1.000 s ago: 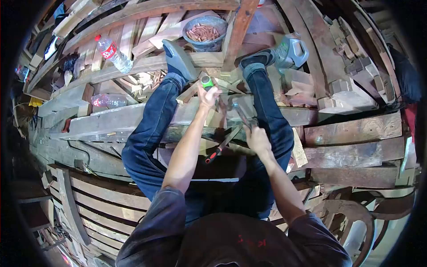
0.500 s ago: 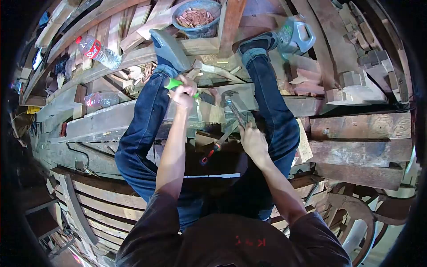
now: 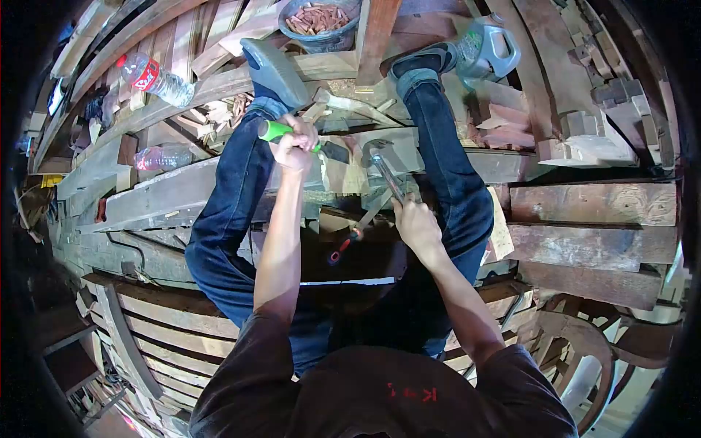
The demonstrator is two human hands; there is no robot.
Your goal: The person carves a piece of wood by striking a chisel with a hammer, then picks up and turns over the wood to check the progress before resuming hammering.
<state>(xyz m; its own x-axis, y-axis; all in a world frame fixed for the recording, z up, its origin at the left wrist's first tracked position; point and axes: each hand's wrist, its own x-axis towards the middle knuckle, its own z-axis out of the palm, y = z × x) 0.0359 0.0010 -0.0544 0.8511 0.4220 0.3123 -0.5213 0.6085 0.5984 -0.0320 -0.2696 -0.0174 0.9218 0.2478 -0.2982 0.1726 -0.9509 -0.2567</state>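
Observation:
My left hand (image 3: 294, 146) is wrapped round the green handle of a chisel (image 3: 273, 131), whose dark flat blade points right, over a pale piece of wood (image 3: 346, 174) between my shins. In my right hand (image 3: 418, 228) I grip a hammer (image 3: 387, 175) by its handle. The hammer's metal head lies over the same wood, to the right of the chisel and apart from it. Nearer my lap, a tool with a red and black handle (image 3: 343, 250) slants up toward the wood; its kind is not clear.
A bucket of small wood pieces (image 3: 319, 40) stands beyond my feet. A red-labelled bottle (image 3: 155, 79) and another clear bottle (image 3: 164, 158) lie left. A pale blue jug (image 3: 488, 51) stands beside my right foot. Stacked boards (image 3: 591, 206) are at right, a wooden chair (image 3: 577, 336) behind them.
The whole view has shifted slightly, so things sit a little higher. Both hands keep their grips, and the chisel and hammer stay in nearly the same places.

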